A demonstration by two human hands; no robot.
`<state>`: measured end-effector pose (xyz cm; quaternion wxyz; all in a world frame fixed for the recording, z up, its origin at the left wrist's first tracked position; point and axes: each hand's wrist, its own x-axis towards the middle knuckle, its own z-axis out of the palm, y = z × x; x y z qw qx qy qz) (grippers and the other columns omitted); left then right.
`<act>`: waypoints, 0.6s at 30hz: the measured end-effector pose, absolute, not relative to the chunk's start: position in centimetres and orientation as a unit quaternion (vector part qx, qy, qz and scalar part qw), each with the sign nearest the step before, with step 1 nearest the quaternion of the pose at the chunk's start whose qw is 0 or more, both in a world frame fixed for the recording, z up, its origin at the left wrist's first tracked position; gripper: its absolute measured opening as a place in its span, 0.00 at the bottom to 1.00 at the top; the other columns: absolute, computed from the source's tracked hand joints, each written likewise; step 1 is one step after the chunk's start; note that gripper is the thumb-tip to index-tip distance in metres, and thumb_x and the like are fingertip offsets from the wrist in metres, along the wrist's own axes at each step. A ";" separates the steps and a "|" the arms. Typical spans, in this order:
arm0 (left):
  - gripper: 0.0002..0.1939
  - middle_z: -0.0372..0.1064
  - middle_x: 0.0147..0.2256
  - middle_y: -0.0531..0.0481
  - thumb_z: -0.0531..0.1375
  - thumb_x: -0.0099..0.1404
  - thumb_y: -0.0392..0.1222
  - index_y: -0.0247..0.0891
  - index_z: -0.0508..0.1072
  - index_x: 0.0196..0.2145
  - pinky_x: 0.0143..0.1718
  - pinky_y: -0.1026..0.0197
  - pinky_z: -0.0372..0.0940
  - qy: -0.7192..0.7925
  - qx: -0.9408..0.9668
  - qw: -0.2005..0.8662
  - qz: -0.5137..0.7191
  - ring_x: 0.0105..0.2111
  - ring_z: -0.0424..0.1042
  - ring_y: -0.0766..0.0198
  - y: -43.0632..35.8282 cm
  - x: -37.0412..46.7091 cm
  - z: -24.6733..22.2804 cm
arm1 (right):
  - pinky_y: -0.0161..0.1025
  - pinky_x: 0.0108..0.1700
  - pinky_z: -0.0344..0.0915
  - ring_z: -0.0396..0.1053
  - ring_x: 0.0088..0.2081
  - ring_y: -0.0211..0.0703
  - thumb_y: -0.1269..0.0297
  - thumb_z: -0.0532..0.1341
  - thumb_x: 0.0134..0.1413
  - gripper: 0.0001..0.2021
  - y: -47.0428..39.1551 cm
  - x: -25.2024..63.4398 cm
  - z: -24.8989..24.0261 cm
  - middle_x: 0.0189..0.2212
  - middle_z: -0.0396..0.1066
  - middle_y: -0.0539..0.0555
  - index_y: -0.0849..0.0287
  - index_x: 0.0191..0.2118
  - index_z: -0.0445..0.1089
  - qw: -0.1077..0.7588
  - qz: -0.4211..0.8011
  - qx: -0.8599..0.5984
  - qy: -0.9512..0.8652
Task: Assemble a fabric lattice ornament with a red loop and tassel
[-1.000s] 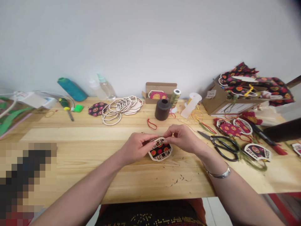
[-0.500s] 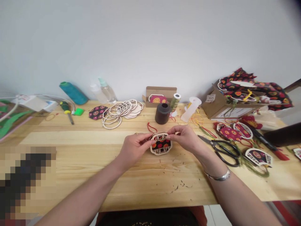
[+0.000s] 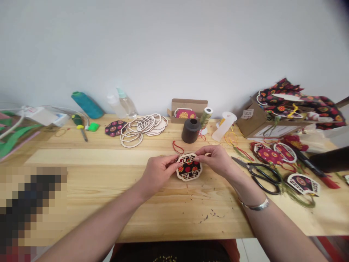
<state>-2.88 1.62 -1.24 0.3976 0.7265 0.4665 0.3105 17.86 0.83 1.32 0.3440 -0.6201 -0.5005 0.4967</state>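
Note:
A small wooden-framed pendant [image 3: 189, 168] with lattice cutouts over black, red-patterned fabric is held above the table in front of me. My left hand [image 3: 160, 169] pinches its upper left edge between thumb and fingers. At the upper right edge, my right hand [image 3: 214, 159] grips the same pendant, thumb on the front face. A red cord loop [image 3: 178, 147] sticks out above the pendant's top. The fingertips behind the pendant are hidden.
Black-handled scissors [image 3: 263, 177] lie right of my right hand. Behind the pendant stands a black thread cone [image 3: 191, 131]. Wooden frames [image 3: 131, 139] are piled at the back left, near a screwdriver [image 3: 79, 127]. A cardboard box [image 3: 252, 122] of fabric stands at right. Dark scraps [image 3: 211, 215] dot the tabletop.
The whole view has shifted slightly, so everything appears a little further right. Both hands keep their hold on the pendant with almost no visible change.

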 end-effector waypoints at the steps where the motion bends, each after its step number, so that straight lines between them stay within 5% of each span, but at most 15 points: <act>1: 0.14 0.79 0.39 0.51 0.61 0.60 0.45 0.44 0.78 0.44 0.37 0.60 0.69 0.467 0.726 0.400 0.307 0.34 0.76 0.60 1.6 -2.9 -1.3 | 0.35 0.30 0.65 0.70 0.25 0.37 0.69 0.66 0.39 0.01 0.8 17.9 1.3 0.23 0.76 0.51 0.59 0.24 0.75 0.342 0.498 -0.620 -0.500; 6: 0.14 0.78 0.39 0.50 0.61 0.59 0.44 0.41 0.78 0.43 0.37 0.59 0.69 0.482 0.703 0.443 0.276 0.34 0.76 0.60 1.5 -2.7 -1.0 | 0.35 0.30 0.65 0.70 0.25 0.37 0.68 0.66 0.41 0.02 0.8 18.1 0.8 0.23 0.75 0.50 0.59 0.25 0.75 0.326 0.505 -0.606 -0.521; 12: 0.14 0.79 0.34 0.51 0.61 0.58 0.43 0.38 0.79 0.41 0.32 0.61 0.71 0.488 0.567 0.629 0.211 0.30 0.76 0.62 1.8 -2.6 -1.2 | 0.34 0.28 0.62 0.67 0.24 0.36 0.68 0.65 0.44 0.04 0.7 18.0 0.2 0.23 0.74 0.50 0.60 0.29 0.76 0.251 0.438 -0.636 -0.584; 18: 0.14 0.78 0.36 0.49 0.61 0.58 0.45 0.40 0.79 0.41 0.35 0.58 0.69 0.502 0.661 0.516 0.211 0.33 0.76 0.59 1.9 -2.9 -1.5 | 0.33 0.27 0.59 0.64 0.22 0.34 0.70 0.63 0.46 0.09 0.4 17.8 -0.6 0.20 0.69 0.46 0.58 0.37 0.74 0.244 0.394 -0.625 -0.628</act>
